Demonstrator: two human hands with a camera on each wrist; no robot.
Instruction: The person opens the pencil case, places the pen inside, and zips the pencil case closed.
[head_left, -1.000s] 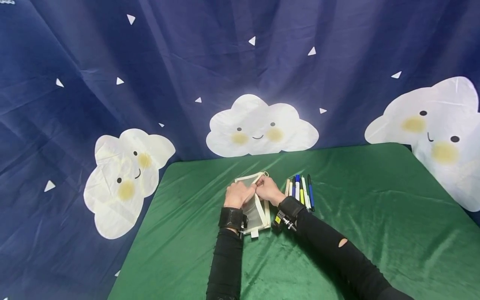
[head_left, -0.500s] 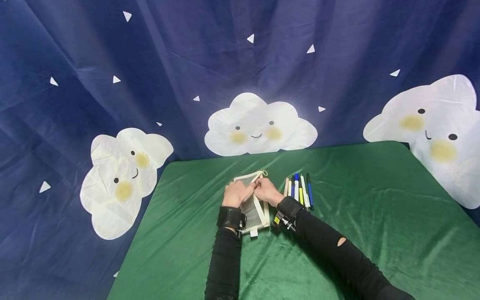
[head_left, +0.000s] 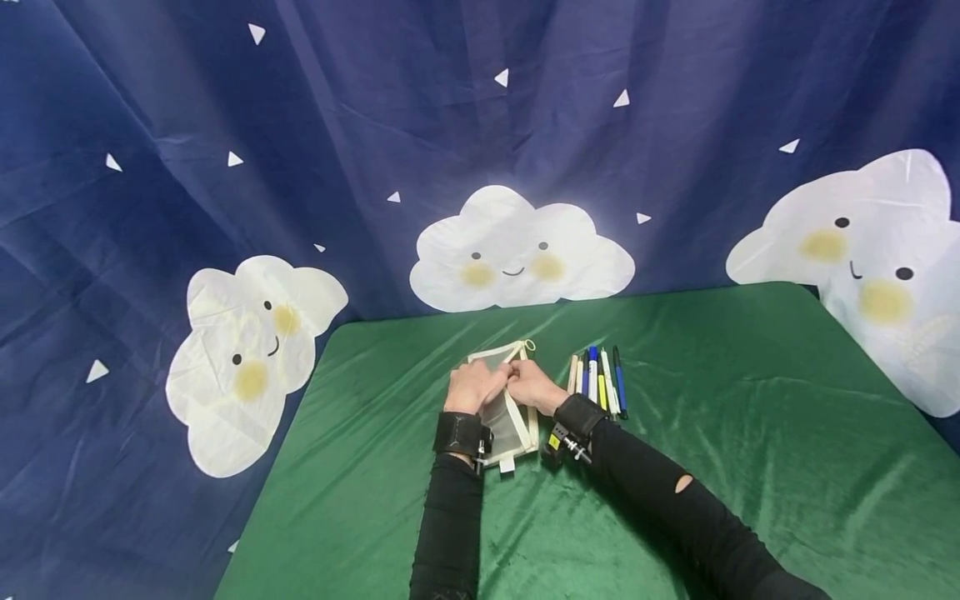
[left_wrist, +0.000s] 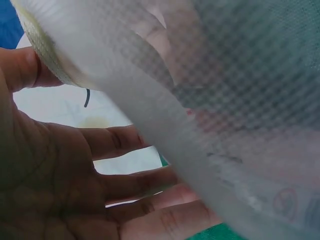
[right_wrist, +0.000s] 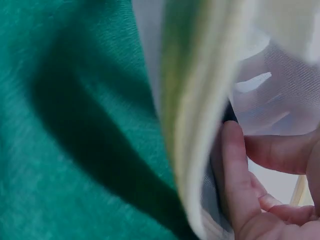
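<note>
Pouch gapes already; my left hand spreads fingers against it, my right hand pinches its mouth. Pens still lie outside, toward the worktop's far edge.

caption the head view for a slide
Left hand and right hand at a mesh pouch beside pens on green cloth.

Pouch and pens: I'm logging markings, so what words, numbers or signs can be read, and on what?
No words or numbers are readable.
Seen through the pouch: faint round sign, too blurred to read.
Pens: any lettering too small.
Yellow sticker: mark too small.
</note>
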